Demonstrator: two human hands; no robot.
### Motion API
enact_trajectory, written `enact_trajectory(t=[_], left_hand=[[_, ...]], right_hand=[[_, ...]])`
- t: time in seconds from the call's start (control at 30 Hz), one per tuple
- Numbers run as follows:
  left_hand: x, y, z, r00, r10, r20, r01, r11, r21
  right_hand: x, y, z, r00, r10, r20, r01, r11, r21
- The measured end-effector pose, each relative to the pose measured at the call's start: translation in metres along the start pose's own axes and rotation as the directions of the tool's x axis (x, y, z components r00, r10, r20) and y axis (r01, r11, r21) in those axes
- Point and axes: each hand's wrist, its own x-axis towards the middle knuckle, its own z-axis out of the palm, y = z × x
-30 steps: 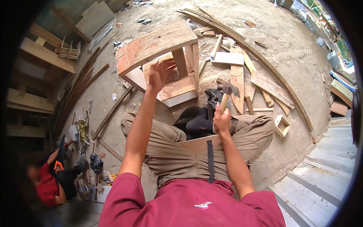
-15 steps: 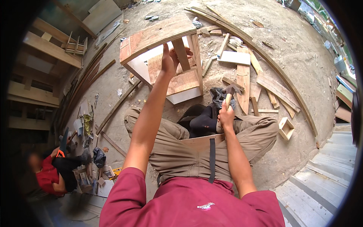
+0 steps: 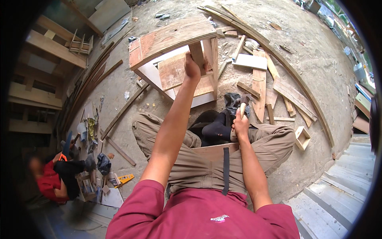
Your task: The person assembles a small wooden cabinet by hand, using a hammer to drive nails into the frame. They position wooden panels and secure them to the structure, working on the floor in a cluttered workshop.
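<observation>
An open-sided wooden box (image 3: 175,36) of plywood and white panels stands on the ground before my crossed legs. My left hand (image 3: 193,67) reaches into its open side, closed around a short wooden slat (image 3: 196,53) that runs down from the top board. Some of the fingers are behind the slat. Over my right knee, my right hand (image 3: 240,122) grips the pale wooden handle of a hammer (image 3: 242,109). The hammer's dark head points away from me, against a black plastic bag (image 3: 231,102).
Loose boards (image 3: 259,83) and a white-faced offcut (image 3: 250,61) lie to the right, beside a long curved-looking strip (image 3: 306,93). A small open wooden box (image 3: 302,138) sits by my right knee. At left, another person (image 3: 51,179) sits with an orange-handled saw (image 3: 66,151).
My left hand has gone from spread fingers beside the slat to a grip around it. The hammer head has tipped farther away from me, its handle now foreshortened.
</observation>
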Motion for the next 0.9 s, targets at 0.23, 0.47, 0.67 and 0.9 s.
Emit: enact_trajectory(t=[0.23, 0.47, 0.67, 0.9], left_hand=[[0.001, -0.003, 0.006, 0.999, -0.029, 0.021, 0.030, 0.998, -0.051], [-0.014, -0.003, -0.001, 0.987, 0.070, 0.142, -0.084, 0.992, 0.095], [-0.036, 0.037, 0.032, 0.884, 0.430, 0.181, -0.461, 0.864, 0.200], [-0.038, 0.054, 0.034, 0.819, 0.490, 0.298, -0.573, 0.720, 0.391]], right_hand=[[0.004, 0.004, -0.002, 1.000, 0.015, 0.002, -0.015, 1.000, 0.025], [0.005, 0.003, -0.002, 1.000, 0.021, -0.001, -0.021, 1.000, -0.012], [0.006, 0.007, -0.001, 0.999, 0.033, -0.012, -0.033, 0.999, 0.006], [0.013, 0.013, 0.001, 0.996, 0.087, 0.001, -0.087, 0.996, 0.031]])
